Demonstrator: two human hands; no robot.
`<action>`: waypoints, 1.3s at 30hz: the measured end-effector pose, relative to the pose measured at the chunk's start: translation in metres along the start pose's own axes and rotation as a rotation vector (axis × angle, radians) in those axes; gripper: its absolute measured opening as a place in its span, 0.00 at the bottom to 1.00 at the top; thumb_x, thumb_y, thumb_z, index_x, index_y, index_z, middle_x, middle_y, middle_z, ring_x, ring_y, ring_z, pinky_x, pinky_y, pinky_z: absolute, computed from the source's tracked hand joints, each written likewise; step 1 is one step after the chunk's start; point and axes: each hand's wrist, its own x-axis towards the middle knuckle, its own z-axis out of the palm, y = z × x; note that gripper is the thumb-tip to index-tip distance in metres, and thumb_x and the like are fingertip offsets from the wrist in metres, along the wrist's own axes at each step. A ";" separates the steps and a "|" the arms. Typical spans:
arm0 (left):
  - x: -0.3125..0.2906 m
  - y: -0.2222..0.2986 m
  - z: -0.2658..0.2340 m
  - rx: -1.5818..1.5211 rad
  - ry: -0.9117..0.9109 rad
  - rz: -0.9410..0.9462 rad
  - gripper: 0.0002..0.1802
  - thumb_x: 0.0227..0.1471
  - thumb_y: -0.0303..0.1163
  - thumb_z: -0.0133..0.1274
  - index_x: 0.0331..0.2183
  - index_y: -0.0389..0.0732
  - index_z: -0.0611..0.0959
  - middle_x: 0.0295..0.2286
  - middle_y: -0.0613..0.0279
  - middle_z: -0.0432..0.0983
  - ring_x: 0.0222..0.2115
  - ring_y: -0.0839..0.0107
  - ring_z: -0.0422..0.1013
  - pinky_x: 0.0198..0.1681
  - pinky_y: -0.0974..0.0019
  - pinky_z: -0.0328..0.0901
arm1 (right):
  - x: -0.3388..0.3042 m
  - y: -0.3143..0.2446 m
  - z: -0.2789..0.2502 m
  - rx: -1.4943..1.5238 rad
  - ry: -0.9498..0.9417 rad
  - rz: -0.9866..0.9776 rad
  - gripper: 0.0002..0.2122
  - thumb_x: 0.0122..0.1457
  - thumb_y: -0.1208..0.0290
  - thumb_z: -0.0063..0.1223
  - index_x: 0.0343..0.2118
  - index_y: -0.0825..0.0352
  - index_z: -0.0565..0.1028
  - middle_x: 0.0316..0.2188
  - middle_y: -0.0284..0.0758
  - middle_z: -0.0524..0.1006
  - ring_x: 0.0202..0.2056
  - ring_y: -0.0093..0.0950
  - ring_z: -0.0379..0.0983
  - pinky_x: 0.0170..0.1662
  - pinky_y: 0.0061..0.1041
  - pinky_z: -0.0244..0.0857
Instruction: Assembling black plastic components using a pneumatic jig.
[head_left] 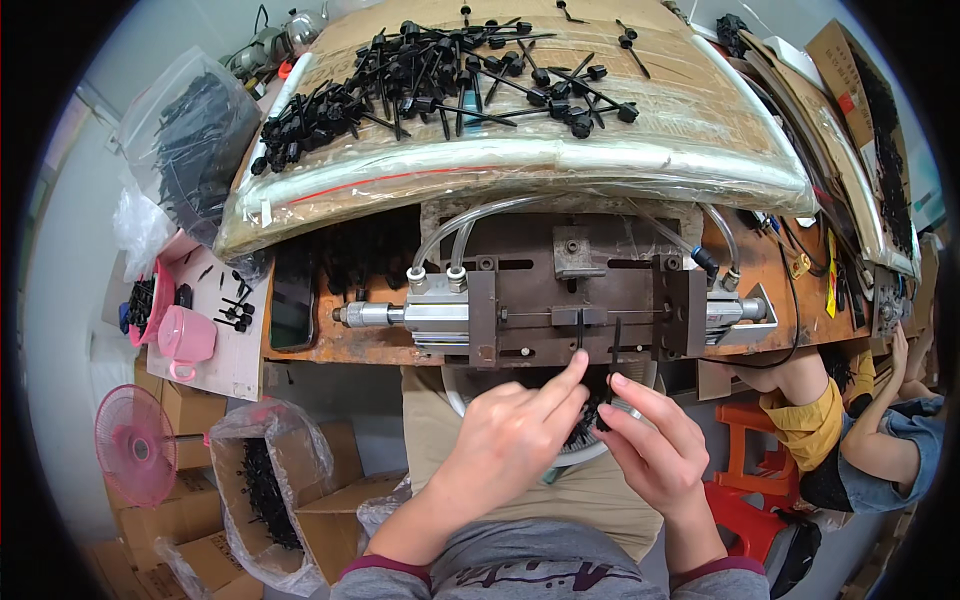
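My left hand (515, 425) reaches to the front of a metal clamping machine, index finger forward and the other fingers curled. At its fingertip a thin black spike (580, 332) points away from me, its tip against the small grey block (567, 316) at the machine's middle; my thumb and the spike's near end are hidden. My right hand (655, 440) pinches a second black spike piece (617, 350) between thumb and fingers, upright beside the first. Its dark head shows partly at the fingertips. Below both hands is a pale bowl (590, 458) with dark pieces in it.
Metal cylinders (438, 315) with clear hoses flank the machine on the wooden table (390, 348). A plastic-wrapped cardboard sheet (690, 130) behind bears a heap of black spiked pieces (440, 80). At left are a pink cup (187, 333) and fan (136, 445); another person (880, 440) sits at right.
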 end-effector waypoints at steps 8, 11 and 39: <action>-0.033 0.004 0.000 -0.233 -0.165 0.018 0.20 0.44 0.41 0.63 0.39 0.42 0.83 0.37 0.65 0.80 0.24 0.68 0.76 0.28 0.67 0.70 | 0.020 0.011 0.024 -0.239 -0.183 -0.012 0.10 0.47 0.77 0.57 0.34 0.71 0.76 0.50 0.45 0.75 0.28 0.29 0.77 0.34 0.25 0.71; -0.037 0.001 0.000 -0.241 -0.165 0.018 0.19 0.44 0.42 0.63 0.38 0.42 0.83 0.37 0.66 0.80 0.24 0.69 0.76 0.28 0.67 0.71 | 0.027 0.012 0.025 -0.294 -0.231 -0.002 0.10 0.46 0.78 0.56 0.34 0.71 0.76 0.50 0.44 0.75 0.23 0.26 0.75 0.31 0.23 0.70; -0.064 -0.003 0.034 -0.334 -0.085 0.107 0.11 0.45 0.37 0.64 0.30 0.42 0.84 0.28 0.65 0.81 0.23 0.70 0.77 0.26 0.69 0.70 | 0.271 0.091 0.005 -0.804 -0.581 0.080 0.31 0.42 0.89 0.48 0.54 0.62 0.67 0.44 0.45 0.76 0.47 0.44 0.73 0.48 0.39 0.69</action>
